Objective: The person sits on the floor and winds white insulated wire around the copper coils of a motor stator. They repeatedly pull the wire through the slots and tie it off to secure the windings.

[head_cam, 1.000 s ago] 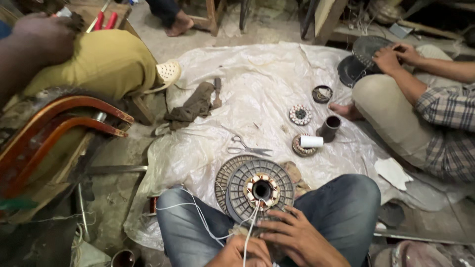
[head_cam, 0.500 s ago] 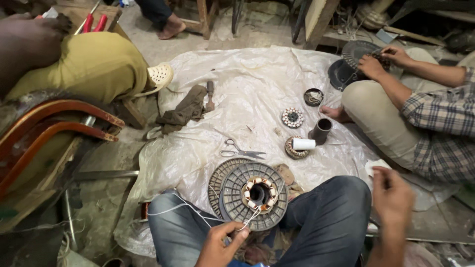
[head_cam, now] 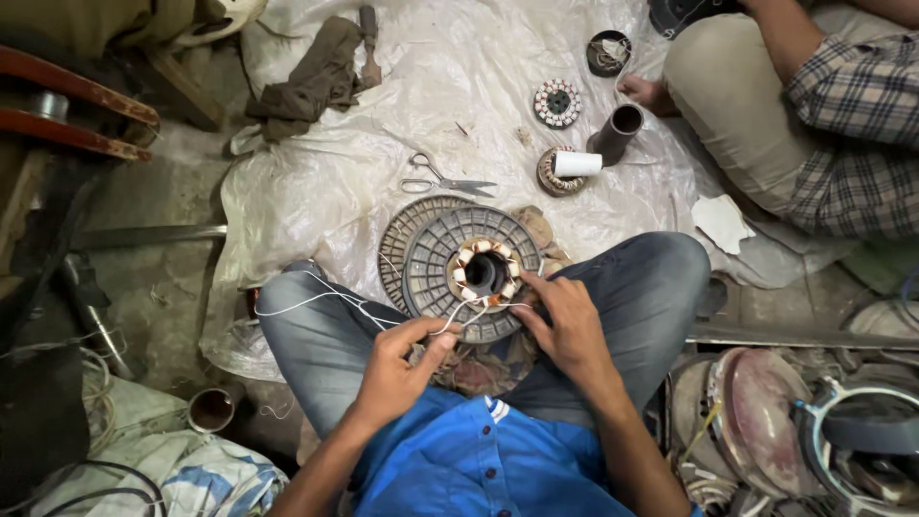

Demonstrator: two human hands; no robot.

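Head view, looking down at a person seated cross-legged on the floor. Far left: curved red-painted metal frame (head_cam: 67, 105). Near left: small brown cylindrical cup (head_cam: 212, 410) on the floor. Crumpled translucent plastic sheet (head_cam: 316, 182) covers the floor ahead; on it, far left, a brown rag (head_cam: 311, 77), then steel scissors (head_cam: 442, 181) lying flat.

Left hand (head_cam: 397, 369) pinched shut on thin white wire (head_cam: 316, 297), which loops left across the jeans-clad knee and runs right to the winding. Round grey ribbed metal motor housing (head_cam: 450, 258), with a copper-wound stator core (head_cam: 484, 273) at its centre, rests in the lap between the knees, just beyond both hands. Right hand (head_cam: 565, 321) lies on the housing's near right edge, fingers curled against the windings; whether it grips anything I cannot tell.

Farther right on the sheet: white tape roll (head_cam: 577, 164) atop a small wound coil, dark pipe piece (head_cam: 616, 132), small round stator (head_cam: 557, 102). Far right: another person in a checked shirt (head_cam: 852, 124), seated.
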